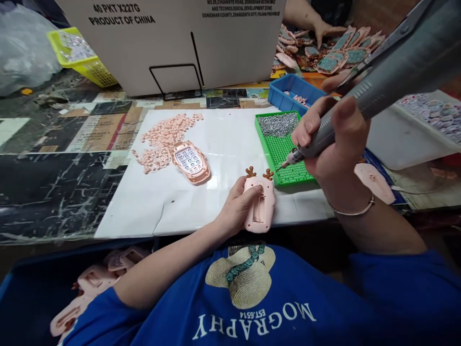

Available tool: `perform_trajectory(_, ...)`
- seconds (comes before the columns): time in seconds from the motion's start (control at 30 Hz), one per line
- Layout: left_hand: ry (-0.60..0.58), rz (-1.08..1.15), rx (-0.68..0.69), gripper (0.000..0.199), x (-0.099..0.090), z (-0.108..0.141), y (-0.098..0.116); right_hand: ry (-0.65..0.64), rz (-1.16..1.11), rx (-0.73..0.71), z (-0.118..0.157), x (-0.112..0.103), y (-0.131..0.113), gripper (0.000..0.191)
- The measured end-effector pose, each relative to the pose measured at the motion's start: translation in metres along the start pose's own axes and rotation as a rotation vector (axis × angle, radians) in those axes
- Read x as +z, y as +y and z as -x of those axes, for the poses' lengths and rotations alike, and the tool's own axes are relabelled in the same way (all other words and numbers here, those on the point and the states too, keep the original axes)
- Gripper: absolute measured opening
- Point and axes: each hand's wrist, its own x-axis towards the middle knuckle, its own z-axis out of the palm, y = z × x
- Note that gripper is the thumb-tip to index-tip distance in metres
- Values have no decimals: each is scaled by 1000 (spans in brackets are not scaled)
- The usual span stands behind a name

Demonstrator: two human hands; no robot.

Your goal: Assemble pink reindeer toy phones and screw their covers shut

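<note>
My left hand (pixel 240 205) grips a pink toy phone (pixel 265 211) with brown antlers, its back with the open battery slot facing up at the board's front edge. The thumb presses on the upper back. My right hand (pixel 336 132) is wrapped round a grey electric screwdriver (pixel 326 129), tilted down to the left. Its bit ends close to the right antler, over the near left part of a green screw tray (pixel 288 154). Silver screws (pixel 277 125) are heaped at the tray's far end. On the white board (pixel 216 139), an open pink phone shell (pixel 190 162) shows its keypad insert.
Small pink parts (pixel 167 137) lie piled on the board. Behind stand a carton (pixel 180 48), a yellow basket (pixel 91 67) and a blue bin (pixel 291 91). Finished-looking shells (pixel 95 278) fill a tub at lower left. Another person's hand (pixel 322 31) is among shells at back right.
</note>
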Motion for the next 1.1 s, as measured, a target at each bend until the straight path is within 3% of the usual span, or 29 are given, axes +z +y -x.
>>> perform_trajectory(0.17,-5,-9,24,40,-1,0,-2,-54,-57,66,20,13,-8,32)
perform_trajectory(0.4,-5,-6,32,42,1,0,-1,-89,-86,118,29,10,7,26)
perform_trajectory(0.57,-1,-24,45,42,0,0,-3,-196,-82,125,38,6,18,25)
perform_trajectory(0.77,42,-41,47,44,2,0,-3,-199,-120,122,42,5,27,20)
perform_trajectory(0.93,46,-15,42,45,3,-1,-2,-144,-117,175,27,7,17,33)
perform_trajectory(1.1,54,-21,2,43,3,0,1,43,93,18,3,-11,18,29)
